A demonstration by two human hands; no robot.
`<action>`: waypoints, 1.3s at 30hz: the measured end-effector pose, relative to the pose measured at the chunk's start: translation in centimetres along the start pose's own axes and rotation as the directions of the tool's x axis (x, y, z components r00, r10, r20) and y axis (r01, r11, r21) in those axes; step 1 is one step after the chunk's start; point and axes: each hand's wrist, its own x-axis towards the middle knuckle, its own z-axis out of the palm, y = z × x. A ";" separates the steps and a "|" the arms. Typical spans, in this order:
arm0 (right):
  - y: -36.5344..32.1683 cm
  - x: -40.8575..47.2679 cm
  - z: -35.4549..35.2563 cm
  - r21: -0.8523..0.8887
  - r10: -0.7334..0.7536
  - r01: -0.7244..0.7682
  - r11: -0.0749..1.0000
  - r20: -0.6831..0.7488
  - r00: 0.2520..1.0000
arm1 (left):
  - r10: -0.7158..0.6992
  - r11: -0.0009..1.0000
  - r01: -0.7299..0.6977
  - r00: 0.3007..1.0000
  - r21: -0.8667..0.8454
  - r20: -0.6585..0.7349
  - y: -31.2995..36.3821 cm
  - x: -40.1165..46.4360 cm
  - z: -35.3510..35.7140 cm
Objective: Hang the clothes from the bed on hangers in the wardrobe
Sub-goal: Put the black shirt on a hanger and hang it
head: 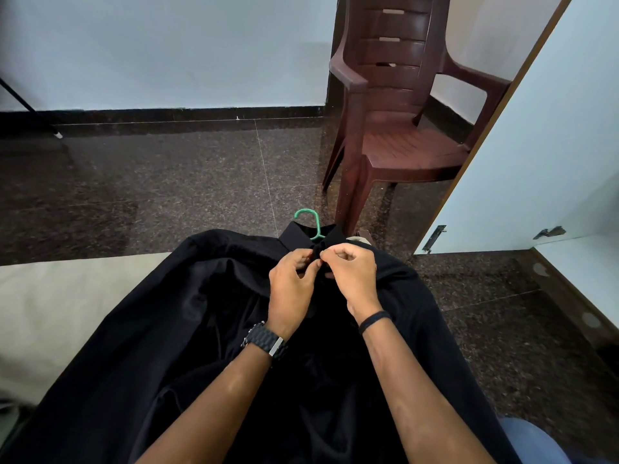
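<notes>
While both hands' fingers (313,267) pinch the black shirt (207,329), a brown chair (398,128) stands just beyond.

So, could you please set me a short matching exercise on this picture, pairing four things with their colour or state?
Things:
1. hanger hook
2. shirt
3. chair
4. left hand

Descriptions:
A. brown, standing on the floor
B. green, sticking out at the collar
C. wears a dark watch at the wrist
D. black, spread out under both hands

Pairs: 1-B, 2-D, 3-A, 4-C
</notes>
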 end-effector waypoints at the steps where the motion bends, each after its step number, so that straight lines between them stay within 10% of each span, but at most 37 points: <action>1: -0.1 0.1 -0.1 0.009 0.002 -0.002 1.000 0.007 1.000 | 0.009 1.000 -0.009 1.000 0.003 -0.006 -0.1 0.2 0.0; 10: 0.1 0.3 -0.3 0.047 0.036 -0.041 0.998 0.102 0.994 | -0.053 0.975 0.077 0.992 -0.210 0.118 0.3 0.9 -0.9; 16: 0.6 0.9 -0.8 0.144 0.083 -0.125 0.982 0.271 0.959 | -0.339 0.573 0.563 0.824 -0.595 0.453 1.1 1.4 -1.1; 22: 2.4 1.6 -1.6 -0.477 0.081 0.080 0.875 0.308 0.948 | -0.309 0.939 0.265 0.931 0.220 0.195 -0.3 1.4 -0.9; 27: -0.2 3.5 -2.4 -0.462 -0.043 0.120 0.879 0.172 0.984 | -0.061 0.987 0.024 0.972 0.160 0.226 0.5 4.1 -1.4; 30: -2.9 5.4 -1.8 -0.485 -0.234 0.262 0.834 0.119 0.965 | 0.078 0.968 -0.105 0.989 0.229 0.125 1.4 8.1 -1.2; 33: -3.7 7.7 -0.3 -0.541 -0.251 0.329 0.774 0.214 0.944 | -0.141 0.806 -0.082 0.935 0.586 0.326 0.6 12.1 -0.7; 36: -2.3 9.6 0.7 -0.717 -0.068 0.331 0.614 0.369 0.927 | -0.396 0.670 -0.163 0.747 0.724 0.534 0.1 13.5 -0.2; 39: -0.8 10.3 0.7 -0.845 0.201 0.302 0.440 0.421 0.885 | -0.447 0.640 -0.186 0.699 0.745 0.558 -0.4 14.2 0.2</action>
